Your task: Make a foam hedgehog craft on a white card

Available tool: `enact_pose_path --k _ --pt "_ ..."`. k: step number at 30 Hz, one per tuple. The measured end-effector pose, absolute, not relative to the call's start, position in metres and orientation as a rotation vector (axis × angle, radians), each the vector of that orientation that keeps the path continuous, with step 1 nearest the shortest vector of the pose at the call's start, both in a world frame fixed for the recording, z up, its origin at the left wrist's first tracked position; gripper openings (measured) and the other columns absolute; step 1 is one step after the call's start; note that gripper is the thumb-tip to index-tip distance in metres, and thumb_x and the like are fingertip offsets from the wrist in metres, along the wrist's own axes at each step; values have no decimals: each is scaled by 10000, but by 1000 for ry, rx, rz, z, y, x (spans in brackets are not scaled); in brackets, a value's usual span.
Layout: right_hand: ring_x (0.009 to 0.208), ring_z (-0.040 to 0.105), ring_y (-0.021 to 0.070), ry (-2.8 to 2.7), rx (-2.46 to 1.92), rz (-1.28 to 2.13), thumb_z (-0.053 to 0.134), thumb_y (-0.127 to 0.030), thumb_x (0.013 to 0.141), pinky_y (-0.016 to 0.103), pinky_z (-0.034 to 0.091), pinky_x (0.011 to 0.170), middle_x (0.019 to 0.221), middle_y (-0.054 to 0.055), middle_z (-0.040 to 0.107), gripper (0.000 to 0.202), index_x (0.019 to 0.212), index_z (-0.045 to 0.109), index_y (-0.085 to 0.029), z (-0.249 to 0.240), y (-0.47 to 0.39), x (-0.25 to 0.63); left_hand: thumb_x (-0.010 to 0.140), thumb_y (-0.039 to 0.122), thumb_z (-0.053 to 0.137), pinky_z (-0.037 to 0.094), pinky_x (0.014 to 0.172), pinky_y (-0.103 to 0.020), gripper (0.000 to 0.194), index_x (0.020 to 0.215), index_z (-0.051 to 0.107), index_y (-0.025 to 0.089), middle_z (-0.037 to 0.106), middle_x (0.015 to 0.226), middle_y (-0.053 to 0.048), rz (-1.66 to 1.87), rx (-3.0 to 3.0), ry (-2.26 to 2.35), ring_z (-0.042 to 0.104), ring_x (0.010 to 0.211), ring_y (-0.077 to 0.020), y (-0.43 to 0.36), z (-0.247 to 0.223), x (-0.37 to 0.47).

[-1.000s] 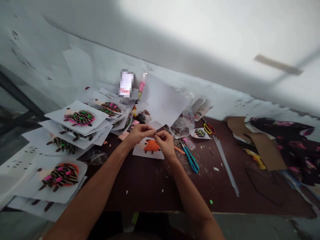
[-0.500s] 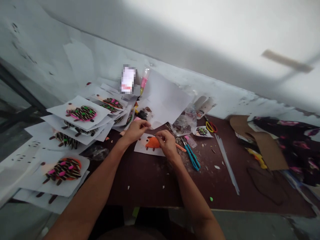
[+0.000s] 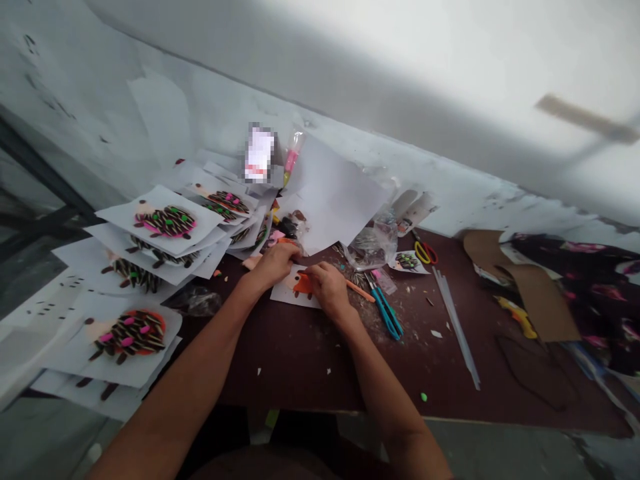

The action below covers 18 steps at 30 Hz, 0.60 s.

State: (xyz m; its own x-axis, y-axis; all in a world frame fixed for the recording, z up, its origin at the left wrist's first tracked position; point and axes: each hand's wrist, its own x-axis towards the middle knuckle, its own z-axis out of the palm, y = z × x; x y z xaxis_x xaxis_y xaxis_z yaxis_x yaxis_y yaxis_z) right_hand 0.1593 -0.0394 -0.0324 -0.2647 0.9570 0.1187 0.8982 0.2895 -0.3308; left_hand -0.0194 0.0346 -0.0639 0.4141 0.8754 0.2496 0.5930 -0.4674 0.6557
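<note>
Light is dim and cool, brightest on the pale expanse (image 3: 475, 47) at far right, which a broad, soft-edged shadow crosses. The dark surface (image 3: 290, 373) shows little sheen; the clear plastic bag (image 3: 377, 241) catches small glints. A screen (image 3: 260, 152) glows white at the far side, blotted by coarse pixels. The left hand (image 3: 273, 265) and right hand (image 3: 330, 291) look slightly soft. Wide-angle stretching distorts the edges, smearing the flowered cloth (image 3: 595, 287) at right.
</note>
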Motion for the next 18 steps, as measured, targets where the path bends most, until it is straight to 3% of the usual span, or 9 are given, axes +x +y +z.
enact_pose_path --k 18 --pt "901 573 200 -2353 -1649 172 579 -172 976 275 397 784 961 62 680 240 1089 778 -245 -40 -35 157 771 32 518 539 901 -361 322 909 768 182 761 948 -78 765 2224 1258 666 947 -231 36 -65 -19"
